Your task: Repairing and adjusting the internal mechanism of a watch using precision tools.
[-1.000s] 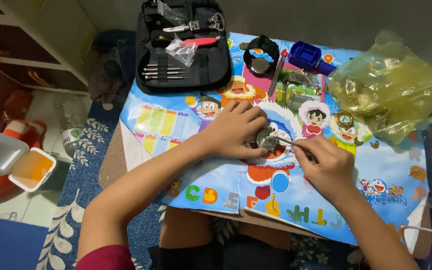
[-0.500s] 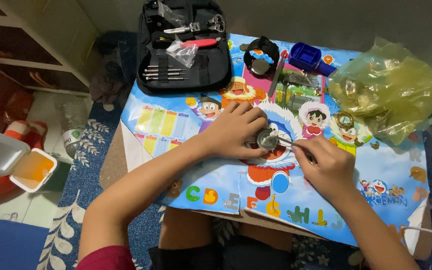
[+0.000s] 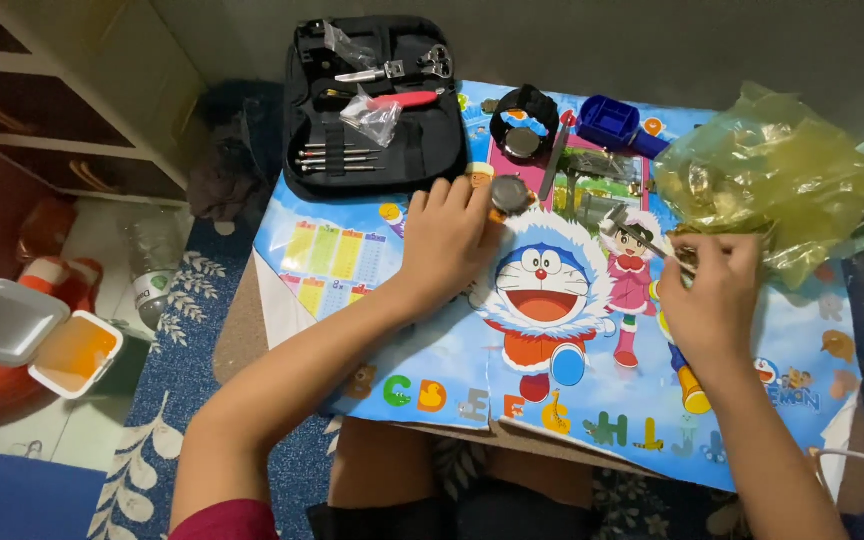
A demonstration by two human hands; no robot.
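Nearest, the colourful cartoon-printed table mat (image 3: 552,390) carries both hands. The right hand (image 3: 714,300) has its fingers curled together, pinching a thin metal tool (image 3: 640,236) whose tip points left. The left hand (image 3: 449,243) lies palm down, its fingertips pressed on a small round metal watch case (image 3: 510,195) just beyond them. Farther back, an open black zip tool case (image 3: 377,100) holds screwdrivers, a red-handled tool and pliers. A crumpled yellow plastic bag (image 3: 777,175) lies right; its contents are unclear.
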